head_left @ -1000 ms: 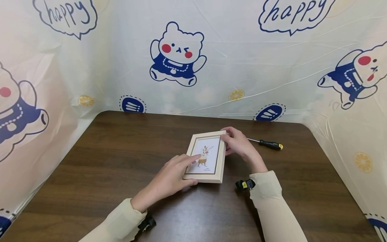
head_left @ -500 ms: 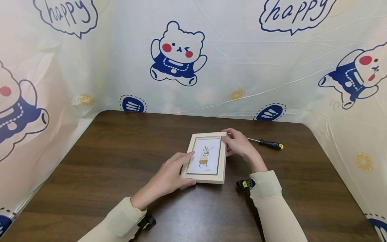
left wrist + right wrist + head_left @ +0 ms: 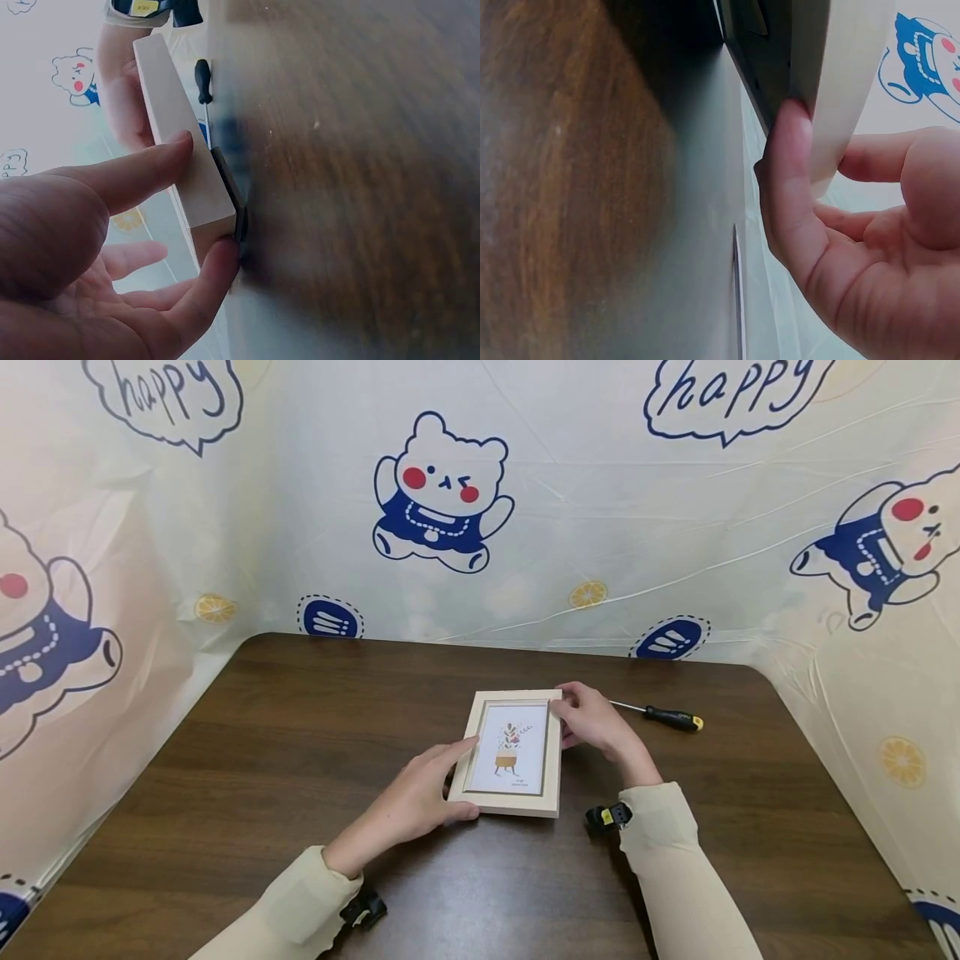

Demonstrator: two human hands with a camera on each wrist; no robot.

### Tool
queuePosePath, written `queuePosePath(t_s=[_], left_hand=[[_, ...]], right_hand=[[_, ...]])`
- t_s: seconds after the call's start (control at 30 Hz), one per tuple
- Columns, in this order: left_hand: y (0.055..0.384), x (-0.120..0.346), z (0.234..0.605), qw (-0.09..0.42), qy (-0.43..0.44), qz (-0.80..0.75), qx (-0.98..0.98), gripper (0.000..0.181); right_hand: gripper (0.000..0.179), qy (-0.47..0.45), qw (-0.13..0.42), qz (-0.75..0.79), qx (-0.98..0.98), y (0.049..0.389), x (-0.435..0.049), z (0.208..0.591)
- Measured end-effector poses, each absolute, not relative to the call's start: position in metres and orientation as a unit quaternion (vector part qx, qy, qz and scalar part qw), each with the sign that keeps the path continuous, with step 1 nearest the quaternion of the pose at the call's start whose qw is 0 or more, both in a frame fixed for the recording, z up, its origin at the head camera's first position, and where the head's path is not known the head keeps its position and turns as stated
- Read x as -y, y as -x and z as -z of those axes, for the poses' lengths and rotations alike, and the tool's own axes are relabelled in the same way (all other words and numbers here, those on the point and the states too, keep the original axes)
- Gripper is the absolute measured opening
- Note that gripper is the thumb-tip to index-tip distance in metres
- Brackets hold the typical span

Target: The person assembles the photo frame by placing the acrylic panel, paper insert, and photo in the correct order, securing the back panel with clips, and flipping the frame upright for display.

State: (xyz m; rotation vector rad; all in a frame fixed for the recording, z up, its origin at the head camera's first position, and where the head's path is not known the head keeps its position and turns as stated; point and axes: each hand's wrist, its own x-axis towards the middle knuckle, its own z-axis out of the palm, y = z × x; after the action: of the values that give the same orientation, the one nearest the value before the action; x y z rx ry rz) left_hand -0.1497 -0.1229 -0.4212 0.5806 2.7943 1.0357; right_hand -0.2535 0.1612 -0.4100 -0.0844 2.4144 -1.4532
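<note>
A pale wooden picture frame (image 3: 551, 760) faces up near the middle of the table, around a white print of a plant in a brown pot. The left hand (image 3: 408, 802) holds its near left corner. In the left wrist view, that hand's thumb lies on the near side of the frame (image 3: 180, 142) and a finger bends round the corner. On the far right corner is the right hand (image 3: 595, 718). It pinches the frame (image 3: 840, 75) between thumb and fingers, one finger reaching to the dark back, as the right wrist view shows. The frame tilts slightly off the tabletop.
A screwdriver (image 3: 671, 718) with a black and yellow handle lies just right of the right hand, its shaft partly hidden behind that hand. The dark wooden table (image 3: 285, 735) has a printed curtain (image 3: 562, 543) along its back and sides.
The left fingers have drawn back from over the print to the frame's left edge. The frame has turned slightly and come a little nearer, the right hand keeping its grip.
</note>
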Motion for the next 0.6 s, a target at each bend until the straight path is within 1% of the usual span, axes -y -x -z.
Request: queuePosePath(t_s=[0.27, 0.6], left_hand=[[0.1512, 0.1224, 0.4198, 0.089, -0.165, -0.369, -0.91, 0.093], [0.1518, 0.122, 0.4201, 0.095, -0.163, -0.37, -0.91, 0.089]], right_hand=[[0.059, 0.025, 0.169, 0.489, -0.855, 0.2546, -0.1618, 0.4144], [0.064, 0.023, 0.177, 0.479, -0.86, 0.2538, -0.1602, 0.4186]])
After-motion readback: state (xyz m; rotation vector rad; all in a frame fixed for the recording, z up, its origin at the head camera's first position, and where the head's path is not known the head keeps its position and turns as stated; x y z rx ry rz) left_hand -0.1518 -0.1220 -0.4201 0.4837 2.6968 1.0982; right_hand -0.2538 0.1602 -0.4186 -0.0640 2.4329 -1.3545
